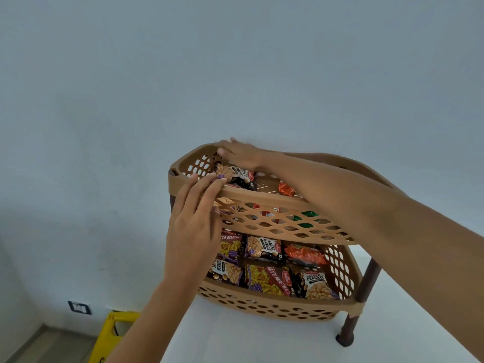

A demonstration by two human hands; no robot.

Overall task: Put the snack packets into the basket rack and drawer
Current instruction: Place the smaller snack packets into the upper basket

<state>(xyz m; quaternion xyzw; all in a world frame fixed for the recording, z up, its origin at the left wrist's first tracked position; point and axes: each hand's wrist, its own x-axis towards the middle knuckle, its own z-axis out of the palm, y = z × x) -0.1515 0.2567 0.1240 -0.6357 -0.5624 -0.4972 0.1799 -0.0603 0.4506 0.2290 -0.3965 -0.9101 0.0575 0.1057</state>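
A tan plastic basket rack [264, 199] with two tiers stands on a white surface. In the top basket's left end lies a salted peanuts packet [237, 175]. My right hand [242, 153] reaches over it from the right, fingers on its far edge. My left hand [195, 218] rests on the front rim, fingertips touching the packet's near edge. An orange packet [285, 188] and a green packet [305, 218] also lie in the top basket. The lower basket [272, 306] holds several peanut, khatta meetha and orange packets.
The rack stands on dark brown legs [347, 334] against a plain pale wall. Down at the left on the floor are a yellow sign [110, 336] and a wall socket [79, 307]. The white surface [262, 341] extends in front of the rack.
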